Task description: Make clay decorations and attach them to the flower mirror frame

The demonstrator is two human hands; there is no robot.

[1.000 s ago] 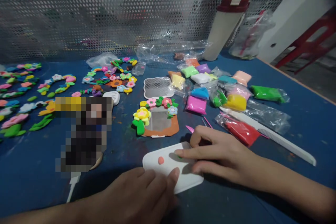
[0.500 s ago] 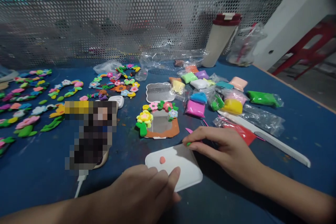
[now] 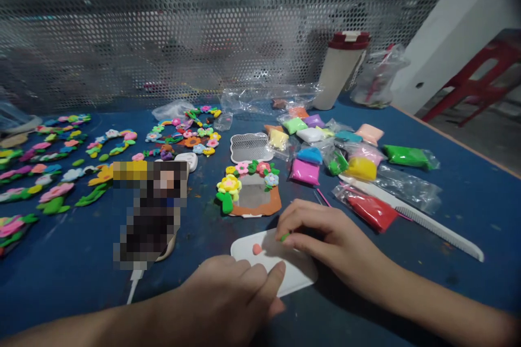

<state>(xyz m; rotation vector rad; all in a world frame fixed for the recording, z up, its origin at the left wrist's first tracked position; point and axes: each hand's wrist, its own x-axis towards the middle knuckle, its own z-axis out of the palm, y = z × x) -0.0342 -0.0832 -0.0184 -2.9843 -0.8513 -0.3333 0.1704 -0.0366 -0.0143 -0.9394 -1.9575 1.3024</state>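
A white board [image 3: 247,251] with rounded corners lies on the blue table, bearing a small coral-pink ball of clay [image 3: 256,249]. My left hand [image 3: 234,290] is curled at its near edge, index finger on top and thumb at the rim. Over the board's far right side, my right hand [image 3: 315,227] pinches a bit of green clay [image 3: 284,237] between thumb and fingertips. Just beyond stands a mirror [image 3: 254,206] in a brown clay frame, decorated with clay flowers and leaves.
Several coloured clay packets [image 3: 309,171] lie at the right beside a white comb [image 3: 443,231]. A phone [image 3: 152,222] with a cable is left of my hands. Clay-flower frames [image 3: 112,143] fill the far left. A lidded tumbler [image 3: 340,73] stands at the back by a perforated metal screen [image 3: 183,27].
My right hand has moved left and slightly down over the board with the green clay. The view has shifted a little; my left hand stays at the board's edge.
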